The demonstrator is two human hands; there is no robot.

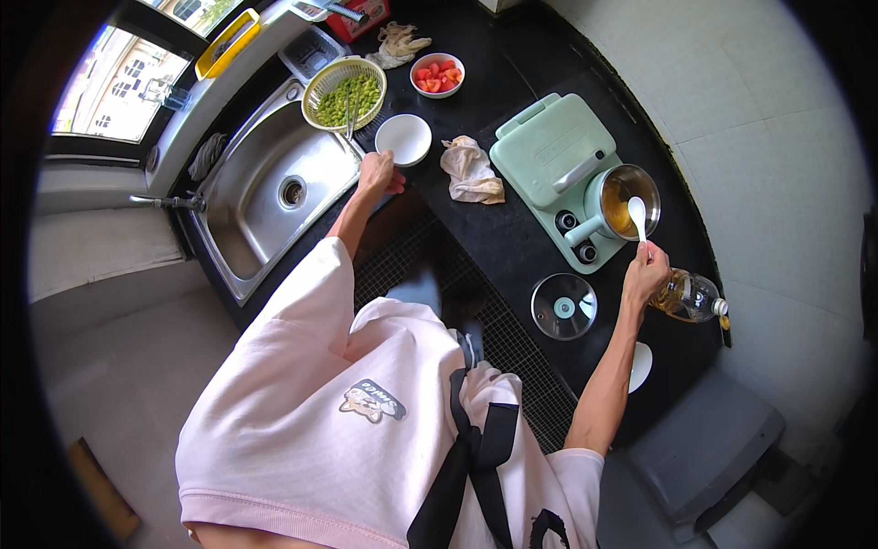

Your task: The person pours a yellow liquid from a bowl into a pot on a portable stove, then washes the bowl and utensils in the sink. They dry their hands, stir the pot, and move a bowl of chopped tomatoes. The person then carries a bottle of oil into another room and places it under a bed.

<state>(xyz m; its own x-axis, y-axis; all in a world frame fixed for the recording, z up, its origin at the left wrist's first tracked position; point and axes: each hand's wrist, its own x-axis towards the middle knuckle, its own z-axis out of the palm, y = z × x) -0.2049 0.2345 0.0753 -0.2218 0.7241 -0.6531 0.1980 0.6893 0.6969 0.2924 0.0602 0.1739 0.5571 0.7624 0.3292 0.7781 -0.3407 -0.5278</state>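
My right hand (646, 274) grips the handle of a white spoon (638, 211), whose bowl end is over or in a small pot (649, 184) holding amber liquid. The pot has a steel inside and a mint-green handle, and it sits on a mint-green electric cooker (549, 154). Right beside that hand is a clear plastic bottle of yellow oil (686, 296), lying or leaning; which one is unclear. At the counter's edge by the sink, my left hand (379, 173) holds the near rim of an empty white bowl (405, 139). Its fingertips are partly hidden.
A yellow colander (310, 92) of green beans, with tongs, sits by the steel sink (264, 206). Behind are a bowl of cut tomatoes (437, 74) and a cloth (399, 45). Another cloth (471, 171) lies beside the cooker. A glass lid (564, 307) and a white dish (641, 367) lie nearer.
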